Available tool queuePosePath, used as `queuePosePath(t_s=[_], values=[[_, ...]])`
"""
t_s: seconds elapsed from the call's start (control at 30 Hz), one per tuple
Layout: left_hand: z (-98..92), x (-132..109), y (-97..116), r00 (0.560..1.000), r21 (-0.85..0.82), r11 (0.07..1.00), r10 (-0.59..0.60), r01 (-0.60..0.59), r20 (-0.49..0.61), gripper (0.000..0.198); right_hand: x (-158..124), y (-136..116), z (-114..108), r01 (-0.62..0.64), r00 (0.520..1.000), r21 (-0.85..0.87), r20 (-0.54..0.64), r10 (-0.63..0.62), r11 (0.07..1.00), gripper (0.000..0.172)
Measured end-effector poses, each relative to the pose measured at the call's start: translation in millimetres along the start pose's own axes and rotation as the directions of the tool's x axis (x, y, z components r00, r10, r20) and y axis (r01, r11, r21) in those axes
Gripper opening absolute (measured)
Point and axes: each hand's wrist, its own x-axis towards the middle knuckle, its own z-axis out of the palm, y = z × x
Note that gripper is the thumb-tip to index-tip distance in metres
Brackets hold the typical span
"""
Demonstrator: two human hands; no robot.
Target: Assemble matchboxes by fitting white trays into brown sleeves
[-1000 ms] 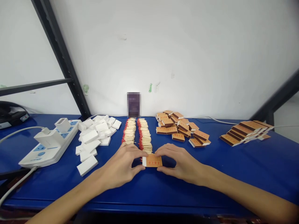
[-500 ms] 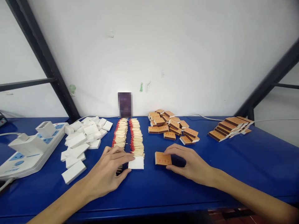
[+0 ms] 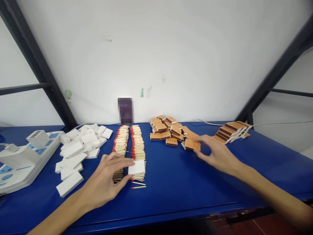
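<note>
My left hand (image 3: 107,178) pinches a white inner matchbox tray (image 3: 137,167) between thumb and fingers, at the near end of two rows of red-tipped matches (image 3: 129,143). A few loose matches (image 3: 138,185) lie just in front of the tray. My right hand (image 3: 216,153) reaches out to the right and holds an orange matchbox sleeve (image 3: 193,145) at the near edge of the heap of orange sleeves (image 3: 168,129).
A pile of white trays (image 3: 78,148) lies to the left, beside a white power strip (image 3: 22,156) with chargers. A stack of brown-sided boxes (image 3: 232,130) sits at the far right. A dark card (image 3: 125,111) leans on the wall. Everything rests on a blue table (image 3: 171,189).
The tray and sleeve, joined a second ago, were pulled apart. My right hand carried the orange sleeve right and away to the heap. My left hand kept the white tray by the matches.
</note>
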Motion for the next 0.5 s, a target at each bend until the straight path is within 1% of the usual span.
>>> queuePosePath(t_s=[0.07,0.13,0.23,0.33,0.4,0.5], values=[[-0.8,-2,-1,0.999,-0.007,1.0,0.005,-0.005,-0.039,0.027,3,-8,10,0.112,0.994,-0.041,0.014,-0.111,0.993,0.024],[-3.6,-5,-2,0.994,-0.013,1.0,-0.007,0.005,-0.105,0.025,7,-13,17,0.186,0.983,-0.065,0.024,-0.184,0.98,0.02],[-12.2,-11,-8,0.975,-0.001,0.998,-0.056,0.057,-0.213,0.024,11,-13,25,0.223,0.975,-0.087,0.026,-0.222,0.971,0.019],[-24.7,-21,-19,0.955,0.093,0.988,-0.096,0.126,-0.28,0.025,8,-21,30,0.241,0.97,-0.118,0.001,-0.243,0.963,0.021],[-33.8,-31,-28,0.946,0.196,0.965,-0.111,0.176,-0.304,0.027,2,-39,32,0.296,0.955,-0.082,-0.008,-0.298,0.952,0.021],[-46.3,-47,-41,0.937,0.339,0.908,-0.135,0.247,-0.322,0.028,-10,-86,35,0.414,0.906,0.108,0.049,-0.421,0.904,0.02]])
